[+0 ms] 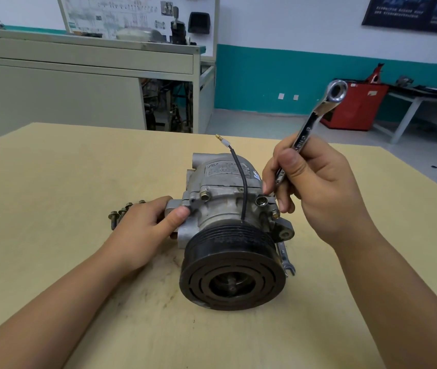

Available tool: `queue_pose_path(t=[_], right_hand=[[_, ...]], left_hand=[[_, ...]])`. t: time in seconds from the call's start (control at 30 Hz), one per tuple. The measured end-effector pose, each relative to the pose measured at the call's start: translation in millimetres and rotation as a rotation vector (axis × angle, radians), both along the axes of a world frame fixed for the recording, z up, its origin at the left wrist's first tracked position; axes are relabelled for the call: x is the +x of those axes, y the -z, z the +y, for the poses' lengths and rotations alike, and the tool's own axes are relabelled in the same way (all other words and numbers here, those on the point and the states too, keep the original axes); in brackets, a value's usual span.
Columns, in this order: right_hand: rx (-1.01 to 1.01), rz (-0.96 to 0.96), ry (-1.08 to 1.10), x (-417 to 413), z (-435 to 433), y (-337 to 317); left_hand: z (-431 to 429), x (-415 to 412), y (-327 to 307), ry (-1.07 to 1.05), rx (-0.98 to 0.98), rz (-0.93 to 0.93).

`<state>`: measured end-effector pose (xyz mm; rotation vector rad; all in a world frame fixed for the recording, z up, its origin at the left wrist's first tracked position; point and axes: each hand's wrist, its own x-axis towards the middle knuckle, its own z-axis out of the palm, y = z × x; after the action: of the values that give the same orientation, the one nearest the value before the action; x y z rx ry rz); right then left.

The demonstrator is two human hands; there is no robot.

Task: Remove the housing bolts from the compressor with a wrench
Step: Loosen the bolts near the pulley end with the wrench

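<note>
left hand (145, 230) grips the compressor (222, 206) by its left mounting ear, thumb on top, likely to stop the body rolling on the worktop (52, 177); loose bolts (121, 213) lie just behind its knuckles, parked clear of the work. compressor lies on its side mid-worktop, pulley (232, 270) toward the camera, a seated bolt (205, 195) showing on the housing. right hand (326, 190) holds the wrench (316, 118) by its shank, ring end raised off the job, fingertips close to the housing's right shoulder.

I'm looking into a workshop: grey metal workbench (79, 62), wiring-diagram board (137, 14) and a red cabinet (356, 107) behind.
</note>
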<state>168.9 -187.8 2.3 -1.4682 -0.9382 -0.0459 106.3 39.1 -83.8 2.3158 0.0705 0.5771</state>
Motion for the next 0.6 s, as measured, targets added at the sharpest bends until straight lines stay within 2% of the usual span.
queue_pose_path(t=[0.23,0.33,0.4,0.47,0.53,0.6], right_hand=[[-0.183,-0.135,0.008,-8.1,5.9,-12.2],[-0.588,-0.460,0.071,-13.6,23.8,-16.2],[-0.715,-0.577,0.108,-15.3,31.3,-16.5],[-0.555,-0.460,0.065,-15.6,27.5,-18.8],[-0.167,-0.202,-0.001,-15.8,16.4,-21.8],[0.163,-0.030,-0.009,-11.0,2.4,-22.9]], left_hand=[[-0.4,-0.4,-0.7,0.004,-0.020,0.012],[0.0,-0.1,-1.4,0.011,-0.015,0.014],[0.4,-0.2,-2.1,0.021,-0.008,0.015],[0.4,-0.6,-1.9,0.016,0.002,0.014],[0.0,-0.9,-1.2,0.002,0.016,0.021],[-0.6,-0.5,-0.9,-0.004,0.021,0.033]])
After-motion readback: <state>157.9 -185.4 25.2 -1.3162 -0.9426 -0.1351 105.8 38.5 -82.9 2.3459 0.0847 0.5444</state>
